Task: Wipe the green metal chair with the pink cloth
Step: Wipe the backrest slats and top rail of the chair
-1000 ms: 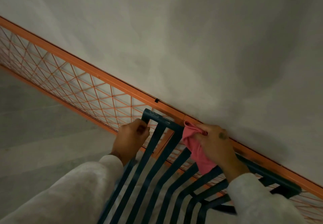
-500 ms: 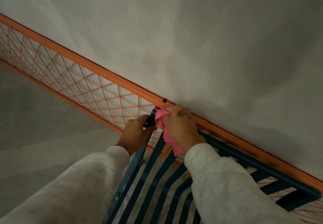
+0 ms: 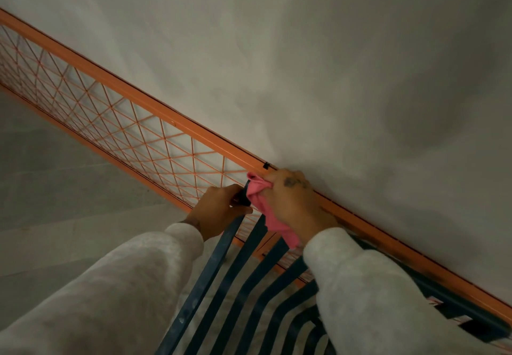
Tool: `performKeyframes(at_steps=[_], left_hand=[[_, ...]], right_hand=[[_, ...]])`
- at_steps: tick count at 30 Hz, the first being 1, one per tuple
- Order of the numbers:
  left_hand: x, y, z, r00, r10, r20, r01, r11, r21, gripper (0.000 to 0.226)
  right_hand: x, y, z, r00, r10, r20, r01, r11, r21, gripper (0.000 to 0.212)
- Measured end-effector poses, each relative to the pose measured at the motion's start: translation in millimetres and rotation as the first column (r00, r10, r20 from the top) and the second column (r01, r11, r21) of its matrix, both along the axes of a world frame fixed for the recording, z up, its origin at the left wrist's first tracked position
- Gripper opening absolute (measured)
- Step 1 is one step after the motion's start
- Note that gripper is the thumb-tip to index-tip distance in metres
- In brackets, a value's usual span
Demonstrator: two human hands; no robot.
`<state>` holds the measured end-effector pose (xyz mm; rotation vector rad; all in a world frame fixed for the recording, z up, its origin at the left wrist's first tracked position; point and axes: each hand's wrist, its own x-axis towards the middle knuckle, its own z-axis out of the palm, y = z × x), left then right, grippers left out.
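Up close, fuzzy pale sleeves (image 3: 110, 293) over the flat, dark-green metal slats of the chair (image 3: 207, 277). Left hand (image 3: 219, 210), grip curled round the top corner bar. Right hand (image 3: 293, 205), grip bunching the soft pink cloth (image 3: 270, 216) against that same corner. Behind, orange mesh fence (image 3: 166, 114), tight against the rough grey wall (image 3: 332, 77).

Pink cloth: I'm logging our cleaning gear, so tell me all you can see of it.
The cloth is plain pink, soft-looking fabric, crumpled into a wad. The right hand grips it and presses it on the top corner of the dark metal chair. A loose tail hangs below the hand, across the slats. The left hand holds the frame beside it; whether they touch is unclear.
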<state>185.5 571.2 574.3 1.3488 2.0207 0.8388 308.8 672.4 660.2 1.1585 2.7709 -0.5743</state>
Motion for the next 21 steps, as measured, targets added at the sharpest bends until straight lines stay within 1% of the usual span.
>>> performKeyframes(at_steps=[3, 4, 5, 6, 7, 9, 10, 13, 14, 16, 18, 19, 21], left_hand=[[-3.7, 1.6, 1.2, 0.999, -0.040, 0.000, 0.040, 0.999, 0.006, 0.027], [-4.8, 2.4, 1.3, 0.999, -0.048, -0.001, 0.048, 0.999, -0.001, 0.027], [-5.9, 2.9, 1.0, 0.998, -0.056, -0.003, 0.056, 0.998, -0.014, 0.029], [-6.8, 3.3, 0.2, 0.998, -0.061, -0.002, 0.061, 0.998, -0.028, 0.032], [-8.0, 3.0, -0.4, 0.998, -0.059, 0.002, 0.059, 0.997, -0.043, 0.035], [-9.8, 3.8, -1.0, 0.998, -0.053, 0.020, 0.055, 0.996, -0.066, 0.039], [-10.7, 4.4, -1.0, 0.998, -0.052, 0.027, 0.054, 0.996, -0.074, 0.040], [-12.6, 6.8, 0.9, 0.997, -0.066, 0.028, 0.069, 0.993, -0.098, 0.040], [-13.5, 7.7, 1.3, 0.997, -0.075, 0.020, 0.077, 0.992, -0.104, 0.040], [-13.5, 8.2, 1.0, 0.996, -0.089, 0.011, 0.090, 0.990, -0.108, 0.040], [-13.0, 8.6, 1.4, 0.995, -0.095, -0.004, 0.094, 0.991, -0.099, 0.037], [-11.8, 8.7, 1.7, 0.995, -0.098, -0.009, 0.097, 0.991, -0.092, 0.034], [-11.4, 8.7, 2.2, 0.995, -0.100, -0.005, 0.099, 0.992, -0.075, 0.031]], right_hand=[[-10.7, -17.5, -1.7, 0.990, 0.051, -0.133, -0.050, 0.999, 0.012, 0.026], [-3.5, -21.3, -2.3, 0.984, 0.075, -0.160, -0.073, 0.997, 0.021, 0.030], [7.4, -21.0, -1.5, 0.983, 0.066, -0.173, -0.066, 0.998, 0.003, 0.035], [21.2, -16.8, 0.1, 0.988, 0.037, -0.153, -0.042, 0.999, -0.032, 0.036], [35.2, -9.4, 1.9, 0.993, 0.001, -0.116, -0.010, 0.997, -0.073, 0.031], [59.1, 9.7, 9.6, 0.998, -0.061, -0.018, 0.058, 0.989, -0.137, 0.017], [64.2, 19.5, 13.5, 0.997, -0.075, 0.031, 0.079, 0.984, -0.158, 0.013], [52.1, 36.8, 20.6, 0.987, -0.054, 0.154, 0.086, 0.974, -0.207, 0.021], [42.0, 36.0, 19.5, 0.985, -0.043, 0.165, 0.076, 0.978, -0.196, 0.023], [21.4, 26.9, 11.8, 0.994, -0.040, 0.104, 0.056, 0.986, -0.158, 0.028], [4.1, 11.1, -0.1, 0.999, -0.016, 0.033, 0.018, 0.998, -0.052, 0.028], [-0.7, 2.4, -5.3, 1.000, 0.004, 0.030, -0.004, 1.000, -0.005, 0.028], [-2.7, -14.1, -12.8, 0.999, 0.045, 0.006, -0.045, 0.998, 0.037, 0.032]])
